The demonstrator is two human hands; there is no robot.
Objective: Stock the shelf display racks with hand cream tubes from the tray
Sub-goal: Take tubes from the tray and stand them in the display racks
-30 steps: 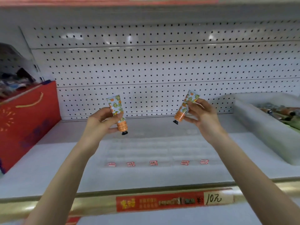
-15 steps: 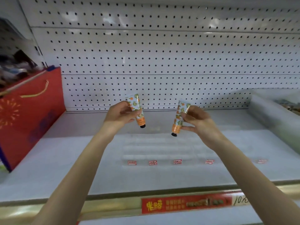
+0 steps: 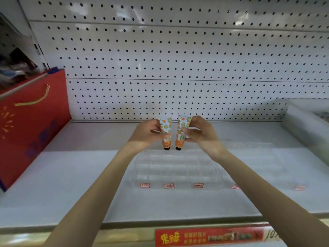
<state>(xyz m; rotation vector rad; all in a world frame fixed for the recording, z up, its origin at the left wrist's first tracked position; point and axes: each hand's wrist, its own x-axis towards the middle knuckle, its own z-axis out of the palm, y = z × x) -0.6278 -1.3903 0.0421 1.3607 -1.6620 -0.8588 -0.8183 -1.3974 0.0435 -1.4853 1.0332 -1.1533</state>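
Left tube (image 3: 166, 126), right tube (image 3: 179, 142) | upright (caps down) | at rack (image 3: 176, 168) back edge

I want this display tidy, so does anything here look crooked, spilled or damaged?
Nothing stands out. The left hand holds the left tube and the right hand the right tube, both upright, caps down, side by side at the back of the clear display rack. No spill or damage shows.

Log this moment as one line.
left hand grips left tube cap down | right hand grips right tube cap down | both at clear rack back edge
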